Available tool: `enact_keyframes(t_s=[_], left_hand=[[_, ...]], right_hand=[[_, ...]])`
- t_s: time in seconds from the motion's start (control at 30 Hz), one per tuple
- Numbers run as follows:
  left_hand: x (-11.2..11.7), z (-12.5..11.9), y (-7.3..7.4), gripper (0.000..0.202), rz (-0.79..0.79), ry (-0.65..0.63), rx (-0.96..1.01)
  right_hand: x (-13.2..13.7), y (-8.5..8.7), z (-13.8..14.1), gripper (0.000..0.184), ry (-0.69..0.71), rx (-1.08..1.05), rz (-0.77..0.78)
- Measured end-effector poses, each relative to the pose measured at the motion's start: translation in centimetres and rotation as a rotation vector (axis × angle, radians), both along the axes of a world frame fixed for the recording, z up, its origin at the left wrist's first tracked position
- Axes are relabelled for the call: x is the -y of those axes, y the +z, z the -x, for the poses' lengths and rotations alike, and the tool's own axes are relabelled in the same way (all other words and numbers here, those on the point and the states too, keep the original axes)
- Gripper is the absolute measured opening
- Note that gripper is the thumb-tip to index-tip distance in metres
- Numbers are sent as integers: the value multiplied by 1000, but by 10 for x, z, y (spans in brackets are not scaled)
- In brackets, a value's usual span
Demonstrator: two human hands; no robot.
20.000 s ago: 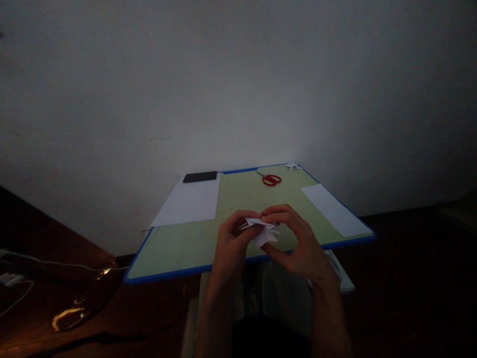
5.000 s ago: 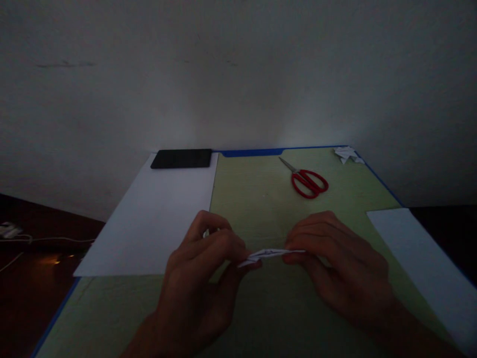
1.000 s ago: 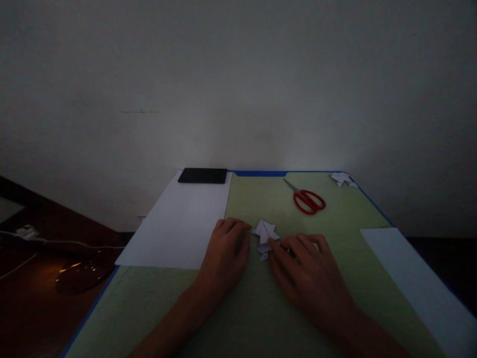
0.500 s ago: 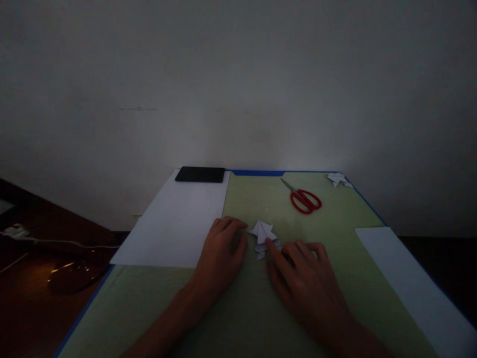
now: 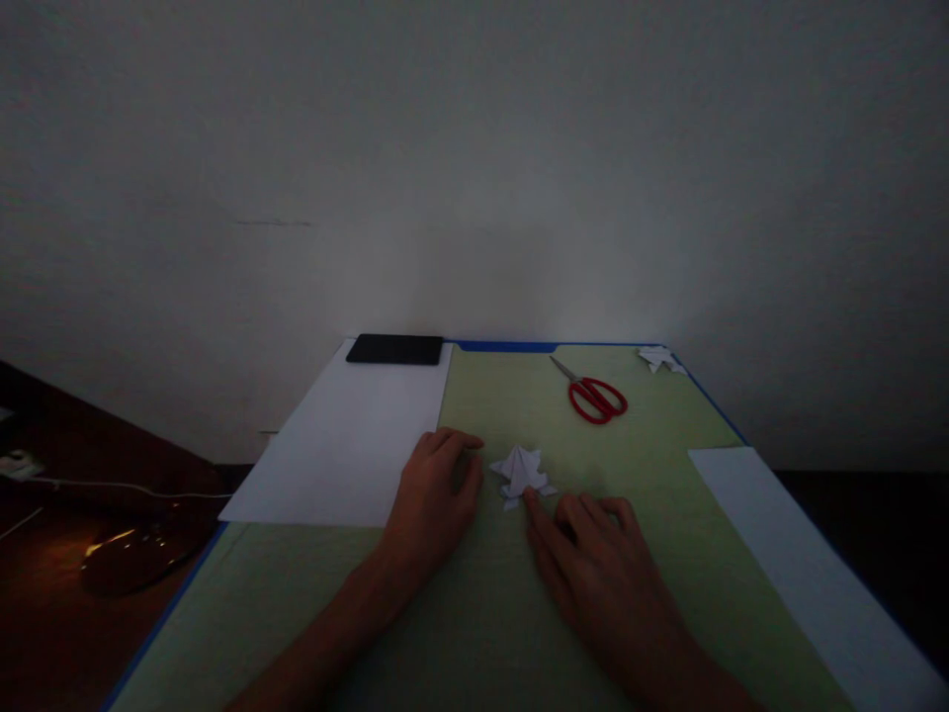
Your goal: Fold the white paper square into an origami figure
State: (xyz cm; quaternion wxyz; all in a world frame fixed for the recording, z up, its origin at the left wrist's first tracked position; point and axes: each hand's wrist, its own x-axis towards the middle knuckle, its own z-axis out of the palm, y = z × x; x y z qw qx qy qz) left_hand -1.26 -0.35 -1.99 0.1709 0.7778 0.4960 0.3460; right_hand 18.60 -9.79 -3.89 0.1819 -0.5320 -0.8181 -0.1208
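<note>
A small folded white paper figure, shaped like an origami frog (image 5: 521, 470), lies on the green tabletop between my hands. The index fingertip of my right hand (image 5: 589, 559) touches its near edge, with the other fingers loosely curled and holding nothing. Just left of the figure, my left hand (image 5: 439, 485) rests on its side, thumb and fingers apart with nothing between them; it does not touch the paper. Beyond the figure lie scissors (image 5: 596, 398) with red handles and the blades pointing away to the left.
A large white paper sheet (image 5: 356, 445) covers the table's left side, with a flat black device (image 5: 395, 349) at its far end. Another folded white paper figure (image 5: 659, 359) sits in the far right corner. A white paper strip (image 5: 801, 564) lies along the right edge. A wall rises behind.
My right index finger has slid from the top of the paper frog back to its near edge. The frog now lies flatter and more spread out. The view has shifted slightly.
</note>
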Motion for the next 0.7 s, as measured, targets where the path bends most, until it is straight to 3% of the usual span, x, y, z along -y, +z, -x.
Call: enact_keyframes(t_s=[0.3,0.53,0.7], left_hand=[[1,0,2,16,-31,45,44],[1,5,16,15,-197,186,160],[2,6,23,13,-216,234,197]], right_hand=[[3,-4,-2,39,26,-36,41],[4,-7,1,38,26,-157,41],[5,-11,-6,38,49,-232,51]])
